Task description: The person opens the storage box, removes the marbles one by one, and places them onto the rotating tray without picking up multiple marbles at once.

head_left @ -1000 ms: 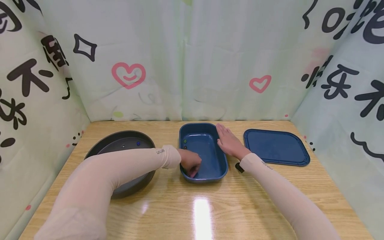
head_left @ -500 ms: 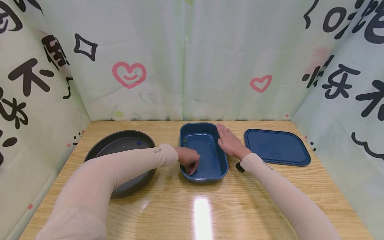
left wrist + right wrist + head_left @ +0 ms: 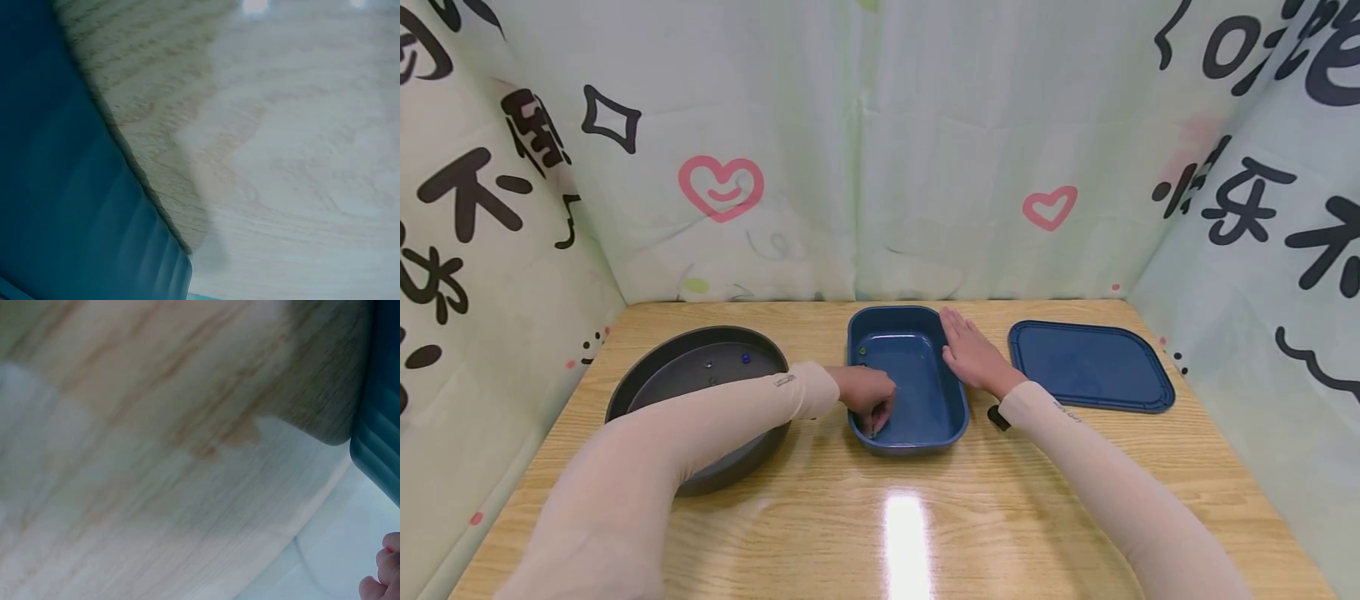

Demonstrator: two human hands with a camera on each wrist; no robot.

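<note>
A deep blue rectangular box (image 3: 921, 400) stands on the table. My left hand (image 3: 871, 396) reaches over its left wall, fingers curled down near the front left corner. At the fingertips a small shiny marble (image 3: 873, 432) shows, mostly hidden by the fingers. A green marble (image 3: 862, 351) lies along the box's left side, farther back. My right hand (image 3: 976, 352) rests against the box's right rim with straight fingers; its fingertips (image 3: 389, 565) show in the right wrist view. The left wrist view holds only the box's outer wall (image 3: 94, 206) and the table.
A round dark pan (image 3: 647, 367) stands left of the box, partly under my left sleeve, with a blue marble (image 3: 746, 358) and small clear ones inside. A flat blue lid (image 3: 1090, 367) lies to the right. Printed curtains (image 3: 925, 167) surround the wooden table (image 3: 820, 533).
My left hand has shifted slightly left along the front of the box, fingers still pointing down. My right hand stays at the rim.
</note>
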